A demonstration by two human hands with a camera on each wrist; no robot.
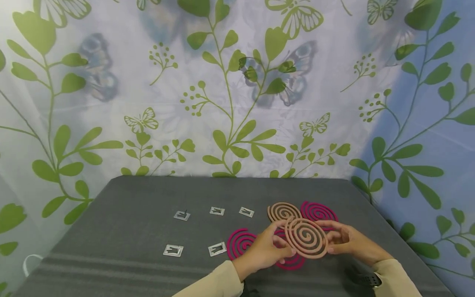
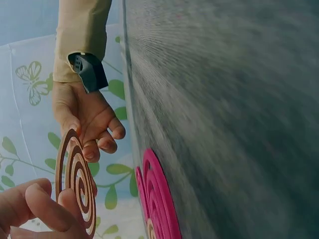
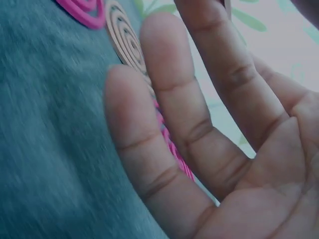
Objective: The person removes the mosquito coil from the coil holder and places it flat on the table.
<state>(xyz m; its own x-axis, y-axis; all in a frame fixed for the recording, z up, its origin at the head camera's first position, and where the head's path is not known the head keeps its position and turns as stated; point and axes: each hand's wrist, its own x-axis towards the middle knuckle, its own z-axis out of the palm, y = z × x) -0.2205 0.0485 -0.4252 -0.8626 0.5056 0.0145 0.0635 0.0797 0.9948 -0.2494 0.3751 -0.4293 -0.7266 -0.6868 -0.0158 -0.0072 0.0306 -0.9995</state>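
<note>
A tan mosquito coil (image 1: 307, 236) is held tilted above the table between both hands. My left hand (image 1: 264, 248) pinches its left edge, thumb in front. At the opposite edge my right hand (image 1: 346, 242) grips it with thumb and index finger; its other fingers hang loosely bent in the right wrist view. Behind the held coil lie another tan coil (image 1: 278, 209) and a pink coil (image 1: 320, 213). A second pink coil (image 1: 241, 243) lies left of it, partly behind my left hand. Beneath it another pink coil (image 1: 292, 263) is mostly hidden.
Several small metal coil stands lie on the left and middle of the grey table (image 1: 122, 222), among them a front stand (image 1: 173, 250) and a back stand (image 1: 182, 215). A patterned curtain (image 1: 193, 136) hangs behind the table.
</note>
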